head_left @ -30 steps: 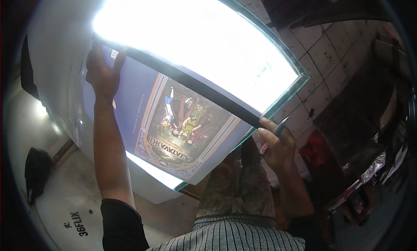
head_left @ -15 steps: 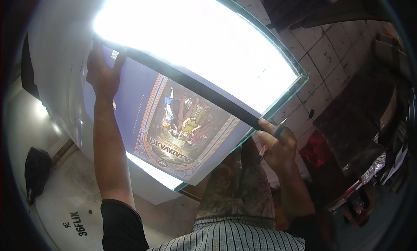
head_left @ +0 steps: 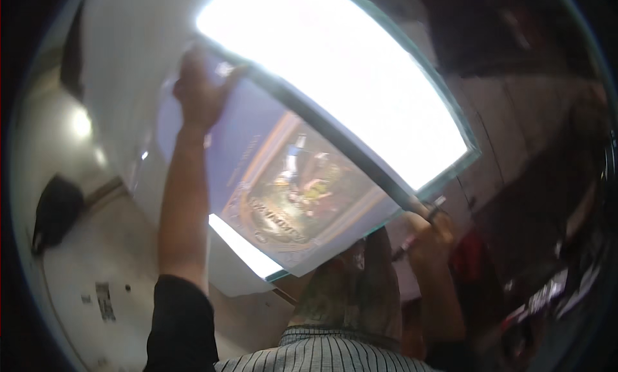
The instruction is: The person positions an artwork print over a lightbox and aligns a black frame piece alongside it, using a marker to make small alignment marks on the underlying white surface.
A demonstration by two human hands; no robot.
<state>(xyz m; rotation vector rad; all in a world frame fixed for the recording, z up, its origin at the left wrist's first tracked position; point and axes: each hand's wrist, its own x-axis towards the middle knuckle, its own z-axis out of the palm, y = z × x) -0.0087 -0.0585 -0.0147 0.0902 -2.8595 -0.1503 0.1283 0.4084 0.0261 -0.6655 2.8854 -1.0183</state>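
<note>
Both hands [head_left: 199, 92] slid along the lit glass panel [head_left: 335, 69].

Blocked ahead – lit glass panel [head_left: 347, 82] and dark bar [head_left: 322, 124] across the poster [head_left: 290, 191]; open pale surface [head_left: 77, 269] lower left, dark pouch [head_left: 55, 211] on it.
</note>
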